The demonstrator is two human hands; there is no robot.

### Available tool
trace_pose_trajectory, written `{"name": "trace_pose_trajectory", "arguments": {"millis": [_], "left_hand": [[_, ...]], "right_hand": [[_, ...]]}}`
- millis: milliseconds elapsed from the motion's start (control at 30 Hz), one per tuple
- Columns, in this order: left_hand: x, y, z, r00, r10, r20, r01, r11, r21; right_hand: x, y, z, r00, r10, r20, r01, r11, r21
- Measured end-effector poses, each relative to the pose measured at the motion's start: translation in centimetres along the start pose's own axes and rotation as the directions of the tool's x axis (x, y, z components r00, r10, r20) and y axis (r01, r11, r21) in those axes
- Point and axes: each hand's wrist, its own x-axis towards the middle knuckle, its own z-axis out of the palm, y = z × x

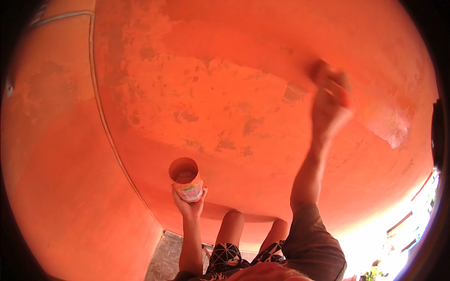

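Left hand [190, 202] is wrapped round the lower part of a small open paint tin [186, 179], held upright in front of the orange wall [197, 93], low and left of centre. Inside the tin, a dull orange-brown fill. Right hand [329, 100] is up high on the right, blurred, fingers closed about something reddish [343, 96] that I cannot make out, pressed to the wall. The wall there is patchy, darker blotches across the middle, a paler streak [389, 124] just right of the raised hand. Bare knees [233, 220] below, patterned shorts [225, 255], stone floor [164, 257] at near left.
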Motion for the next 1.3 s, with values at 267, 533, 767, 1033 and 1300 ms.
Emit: {"name": "trace_pose_trajectory", "arguments": {"millis": [267, 533, 767, 1033, 1300], "left_hand": [[0.7, -0.2, -1.6, 1.000, 0.001, 0.001, -0.001, 1.000, 0.022], [0.7, 1.0, -1.5, 1.000, -0.002, -0.005, 0.002, 0.999, 0.049], [1.6, 0.0, -2.6, 0.998, -0.057, -0.015, 0.056, 0.997, -0.058], [1.5, 0.2, -3.3, 1.000, -0.015, -0.014, 0.014, 0.998, -0.061], [0.4, -0.4, -0.7, 0.994, 0.101, -0.050, -0.100, 0.994, 0.036]], "right_hand": [[-3.7, -15.0, 19.3, 0.801, -0.410, 0.437, 0.375, 0.911, 0.168], [-2.1, -5.2, 12.6, 0.855, 0.058, 0.515, -0.222, 0.938, 0.264], [-0.5, 0.6, -1.0, 0.990, 0.138, 0.032, -0.142, 0.971, 0.193], [-4.6, -10.4, 14.7, 0.920, -0.180, 0.349, 0.186, 0.982, 0.016], [-3.4, -17.2, 28.6, 0.725, -0.388, 0.569, 0.247, 0.917, 0.312]]}}
